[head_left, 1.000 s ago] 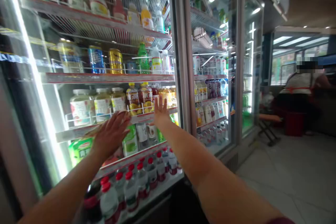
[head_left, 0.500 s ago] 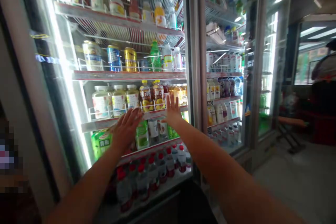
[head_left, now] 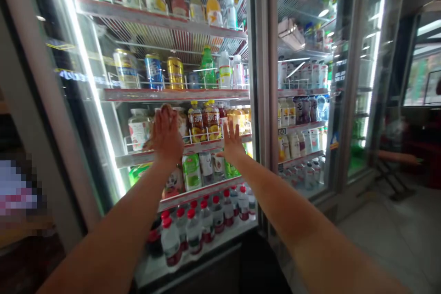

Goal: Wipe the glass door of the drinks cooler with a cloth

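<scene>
My left hand [head_left: 167, 138] is raised in front of the middle shelf, fingers up and apart, holding nothing. Behind it, partly hidden, are white-capped bottles; one bottle [head_left: 138, 131] shows to its left. My right hand [head_left: 233, 141] is spread at the same shelf's right part, near the front rail [head_left: 208, 144]. Between the hands stand dark tea bottles with yellow caps [head_left: 195, 121]. Yellow drink bottles [head_left: 237, 117] are behind my right fingers. Whether either hand touches the rail or a bottle I cannot tell.
Cans [head_left: 175, 72] and a green bottle [head_left: 207, 68] stand on the shelf above. Below are a green carton [head_left: 191, 172] and red-capped water bottles [head_left: 195, 232]. A frame post [head_left: 263, 101] divides this cooler from its neighbour. Another person's arm [head_left: 398, 157] shows at right.
My left hand has risen from the shelf's front rail to the white-capped bottles. My right hand stays spread at nearly the same place on the shelf. The view has shifted slightly.
</scene>
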The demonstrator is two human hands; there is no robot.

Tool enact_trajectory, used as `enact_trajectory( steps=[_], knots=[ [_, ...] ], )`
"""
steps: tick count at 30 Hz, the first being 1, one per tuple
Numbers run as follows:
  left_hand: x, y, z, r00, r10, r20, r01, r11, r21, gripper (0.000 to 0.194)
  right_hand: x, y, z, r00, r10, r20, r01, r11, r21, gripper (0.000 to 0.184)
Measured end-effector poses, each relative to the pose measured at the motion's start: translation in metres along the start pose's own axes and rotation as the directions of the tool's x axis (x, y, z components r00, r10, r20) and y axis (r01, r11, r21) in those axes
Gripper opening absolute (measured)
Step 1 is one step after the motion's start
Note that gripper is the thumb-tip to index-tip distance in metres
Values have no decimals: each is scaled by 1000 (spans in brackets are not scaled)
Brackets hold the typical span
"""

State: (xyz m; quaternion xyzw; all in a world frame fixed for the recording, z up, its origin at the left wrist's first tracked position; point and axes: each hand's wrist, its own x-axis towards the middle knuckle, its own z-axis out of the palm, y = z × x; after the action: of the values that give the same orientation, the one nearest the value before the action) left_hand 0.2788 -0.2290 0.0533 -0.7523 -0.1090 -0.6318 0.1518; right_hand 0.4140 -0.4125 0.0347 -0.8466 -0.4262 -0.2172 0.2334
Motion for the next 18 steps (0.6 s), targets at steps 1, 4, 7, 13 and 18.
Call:
enact_trajectory(
  steps=[1,4,7,13,18],
  knots=[
    [-2,3,1,1000,14,16,-14,1000,-2,60,-1,-1,-1,1000,3,3,-3,1000,-8,132],
    [-18,8,6,932,294,212,-291,956,-47,57,-2,-2,-3,1000,11,0,-11,999,-31,131],
    [-21,2,6,868,425,255,-427,903,-51,58,-2,-2,-1,1000,6,-4,-6,1000,-29,132],
    [-9,-6,0,993,115,5,-115,991,64,56,-1,2,2,1000,0,2,0,1000,-23,129],
    [-37,-5,-2,899,359,252,-360,932,-41,53,-1,1,3,1000,1,-6,-1,999,-34,130]
  ],
)
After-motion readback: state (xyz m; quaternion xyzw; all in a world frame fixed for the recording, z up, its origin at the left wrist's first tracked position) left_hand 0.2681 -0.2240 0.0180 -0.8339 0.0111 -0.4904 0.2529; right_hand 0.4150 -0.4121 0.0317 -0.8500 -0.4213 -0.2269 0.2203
